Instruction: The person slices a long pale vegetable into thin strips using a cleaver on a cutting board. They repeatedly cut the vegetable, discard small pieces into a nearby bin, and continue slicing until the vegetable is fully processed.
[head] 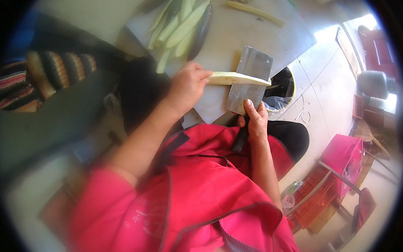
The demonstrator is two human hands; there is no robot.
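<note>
My left hand [188, 88] pinches one end of a long, pale-fleshed strip of what looks like eggplant [228, 78]. The other end of the strip lies across the metal blade of a cleaver [252, 62]. Around the cleaver's dark handle, below the blade, my right hand [257, 120] is closed, its thumb against the base of the blade. A pile of lengthwise-cut pieces [181, 26], some with dark purple skin, rests on the white work surface [225, 42] beyond my left hand. Another pale strip [257, 13] lies farther back on that surface.
A bin with a plastic liner [276, 103] stands on the floor just right of the cleaver. Farther right are a pink box [342, 151], red plastic crates [313, 192] and a broom [368, 135]. Striped knitted fabric [63, 69] is at the left.
</note>
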